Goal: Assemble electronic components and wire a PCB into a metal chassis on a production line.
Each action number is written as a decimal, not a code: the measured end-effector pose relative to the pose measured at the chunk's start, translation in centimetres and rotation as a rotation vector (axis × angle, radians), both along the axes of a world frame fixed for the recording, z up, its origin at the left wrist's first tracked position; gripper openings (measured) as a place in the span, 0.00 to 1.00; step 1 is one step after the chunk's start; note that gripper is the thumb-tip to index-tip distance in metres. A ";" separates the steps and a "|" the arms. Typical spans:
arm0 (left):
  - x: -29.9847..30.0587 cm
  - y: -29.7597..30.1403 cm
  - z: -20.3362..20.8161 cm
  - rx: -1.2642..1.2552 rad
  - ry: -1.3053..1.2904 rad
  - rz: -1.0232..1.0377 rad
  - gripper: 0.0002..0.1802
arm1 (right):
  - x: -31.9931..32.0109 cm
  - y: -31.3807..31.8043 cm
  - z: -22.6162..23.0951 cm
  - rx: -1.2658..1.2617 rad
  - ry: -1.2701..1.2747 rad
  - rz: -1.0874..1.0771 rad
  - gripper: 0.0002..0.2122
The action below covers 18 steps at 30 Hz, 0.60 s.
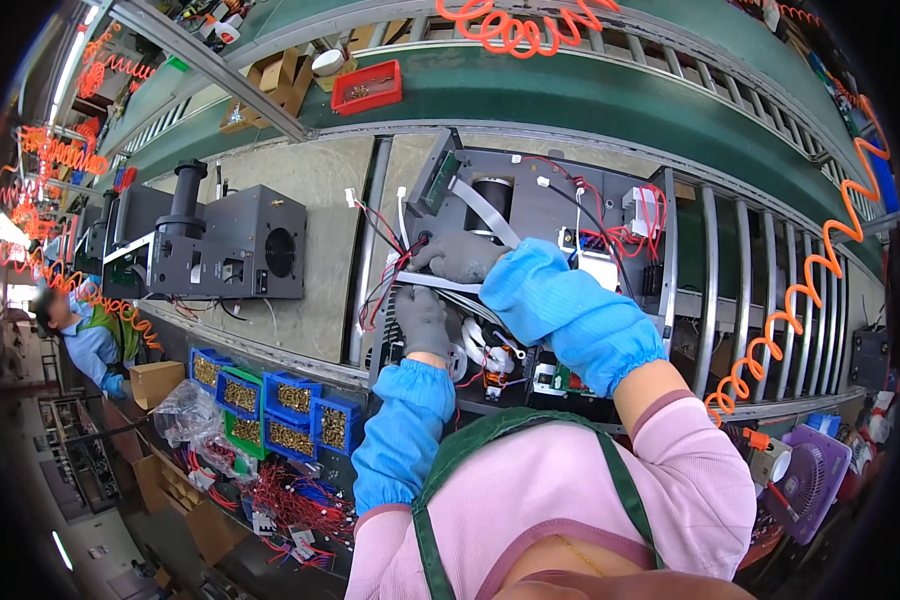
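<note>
Both my hands wear grey gloves and blue sleeve covers, and they work inside an opened grey metal machine housing (610,175). My right hand (460,257) is closed, its fingertips at a bundle of red, black and white wires (402,245) by the housing's left side. Just below it, my left hand (422,318) reaches in with curled fingers beside a pale strip (440,283); what its fingers grip is hidden. A flat grey ribbon cable (485,212) runs from a green circuit board (436,185) past my right hand. White parts and wiring (490,350) sit near my left hand.
Another grey machine (235,240) stands to the left. Blue and green bins (290,397) of brass fittings and a heap of wires (295,500) lie at lower left. Rollers (745,290) extend right, beneath a coiled orange hose (785,310). A red tray (367,88) sits beyond; a person (95,330) stands far left.
</note>
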<state>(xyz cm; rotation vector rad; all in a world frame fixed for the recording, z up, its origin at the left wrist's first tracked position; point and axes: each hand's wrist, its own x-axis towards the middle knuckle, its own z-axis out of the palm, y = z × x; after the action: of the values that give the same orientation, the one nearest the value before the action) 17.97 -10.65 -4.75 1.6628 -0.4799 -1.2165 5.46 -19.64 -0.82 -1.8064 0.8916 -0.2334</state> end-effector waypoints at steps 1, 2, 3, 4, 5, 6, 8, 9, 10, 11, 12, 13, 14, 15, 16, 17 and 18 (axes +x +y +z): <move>-0.2 0.4 -0.3 -0.028 -0.033 0.012 0.09 | -0.1 0.0 0.0 0.016 0.005 -0.011 0.22; -0.3 0.6 -0.5 -0.053 -0.068 0.014 0.11 | -0.2 0.1 -0.1 0.036 0.007 -0.031 0.21; 0.4 0.8 -1.6 -0.075 -0.153 -0.015 0.12 | -0.1 0.2 -0.3 0.003 -0.010 -0.039 0.21; 1.4 0.7 -3.3 -0.097 -0.238 -0.044 0.14 | 0.1 0.2 -0.8 -0.029 -0.027 -0.048 0.20; 1.5 0.5 -3.3 -0.119 -0.318 -0.073 0.16 | 0.1 0.2 -1.2 -0.062 -0.040 -0.056 0.20; 1.3 0.6 -3.3 -0.166 -0.214 -0.043 0.17 | 0.2 0.1 -1.6 -0.102 -0.068 -0.074 0.19; 1.6 0.3 -3.1 -0.175 -0.189 -0.079 0.17 | 0.2 -0.2 -1.9 -0.065 -0.076 -0.073 0.20; 1.6 0.2 -3.0 -0.180 -0.176 -0.097 0.17 | 0.1 -0.3 -1.9 -0.047 -0.080 -0.072 0.20; 1.6 0.4 -2.7 -0.151 -0.152 -0.090 0.17 | 0.1 -0.2 -2.4 -0.036 -0.117 -0.092 0.20; 1.6 0.4 -2.5 -0.159 -0.180 -0.095 0.17 | 0.0 -0.2 -2.2 -0.005 -0.120 -0.091 0.20; 1.6 0.4 -2.3 -0.167 -0.207 -0.100 0.18 | -0.1 -0.3 -1.9 0.025 -0.124 -0.090 0.20; 1.6 0.4 -2.3 -0.175 -0.235 -0.104 0.18 | -0.1 -0.3 -1.7 0.056 -0.128 -0.088 0.20; 1.6 0.6 -2.3 -0.159 -0.257 -0.105 0.18 | 0.0 -0.3 -1.9 0.053 -0.132 -0.090 0.20; 1.6 0.6 -2.2 -0.151 -0.244 -0.086 0.17 | 0.1 -0.3 -2.3 0.049 -0.137 -0.092 0.20; 1.6 0.5 -2.2 -0.142 -0.230 -0.068 0.16 | 0.1 -0.4 -2.5 0.046 -0.141 -0.094 0.20; 1.4 0.6 -1.7 -0.131 -0.215 -0.049 0.15 | 0.1 -0.4 -2.6 0.043 -0.136 -0.091 0.19; 1.3 0.5 -1.2 -0.087 -0.137 -0.028 0.14 | 0.0 -0.5 -2.6 0.040 -0.130 -0.088 0.19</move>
<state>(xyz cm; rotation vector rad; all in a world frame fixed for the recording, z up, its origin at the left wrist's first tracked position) 19.25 -10.13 -5.92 1.6765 -0.6343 -1.0905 5.47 -20.12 -3.40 -1.6966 0.8778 -0.3820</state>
